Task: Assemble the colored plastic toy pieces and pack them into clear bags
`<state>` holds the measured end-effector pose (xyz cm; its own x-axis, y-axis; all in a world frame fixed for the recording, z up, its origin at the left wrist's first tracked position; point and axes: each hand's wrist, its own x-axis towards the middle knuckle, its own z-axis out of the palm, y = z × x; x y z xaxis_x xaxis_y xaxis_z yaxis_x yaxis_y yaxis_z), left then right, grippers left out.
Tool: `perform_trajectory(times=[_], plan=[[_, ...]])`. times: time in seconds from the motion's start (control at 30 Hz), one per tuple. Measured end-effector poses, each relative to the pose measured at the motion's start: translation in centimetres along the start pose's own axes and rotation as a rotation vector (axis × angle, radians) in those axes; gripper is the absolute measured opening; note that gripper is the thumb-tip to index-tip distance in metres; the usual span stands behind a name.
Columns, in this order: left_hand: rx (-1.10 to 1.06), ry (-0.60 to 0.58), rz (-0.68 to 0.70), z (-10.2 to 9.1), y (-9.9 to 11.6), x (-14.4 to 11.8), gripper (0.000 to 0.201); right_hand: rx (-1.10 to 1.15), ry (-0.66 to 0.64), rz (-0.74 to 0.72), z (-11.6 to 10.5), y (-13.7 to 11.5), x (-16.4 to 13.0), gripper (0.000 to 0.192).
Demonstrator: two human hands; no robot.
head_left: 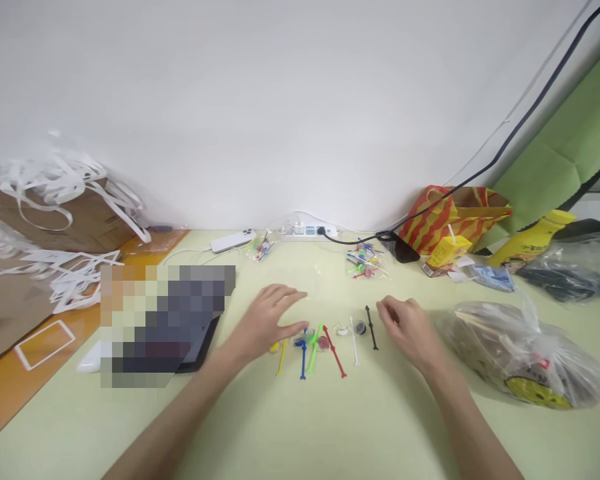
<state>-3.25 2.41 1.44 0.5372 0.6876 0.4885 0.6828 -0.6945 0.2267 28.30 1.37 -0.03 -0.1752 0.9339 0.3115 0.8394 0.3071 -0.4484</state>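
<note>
Both my forearms reach in over the pale table point(330, 427). A row of thin plastic sticks lies between my hands: yellow stick point(281, 357), blue stick point(303, 360), green stick point(314, 340), red stick point(335, 353), white stick point(354, 341), black stick point(371, 327). My left hand point(270, 320) lies flat, fingers spread and loose, thumb tip touching the yellow and blue ends. My right hand point(405, 327) hovers just beside the black stick, fingers curled, gripping nothing. Farther off sits a small bag of sticks point(365, 261), then a power strip point(307, 231) by the wall.
</note>
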Motion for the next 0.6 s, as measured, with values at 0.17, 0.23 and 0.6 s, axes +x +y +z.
perform_trajectory(times=[0.17,0.23,0.6], plan=[[-0.072,-0.059,-0.105,-1.8,-2.8,-4.0,0.025,-0.001,-0.007,-0.341,1.7,-5.7,0.4,0.026],[-0.122,-0.114,-0.108,-1.9,-2.3,-4.6,0.019,-0.066,-0.063,-0.471,2.7,-8.2,0.6,0.019],[-0.178,-0.246,-0.129,-2.8,-2.3,-4.8,0.023,0.052,-0.065,-0.579,6.9,-10.8,-1.0,0.018]])
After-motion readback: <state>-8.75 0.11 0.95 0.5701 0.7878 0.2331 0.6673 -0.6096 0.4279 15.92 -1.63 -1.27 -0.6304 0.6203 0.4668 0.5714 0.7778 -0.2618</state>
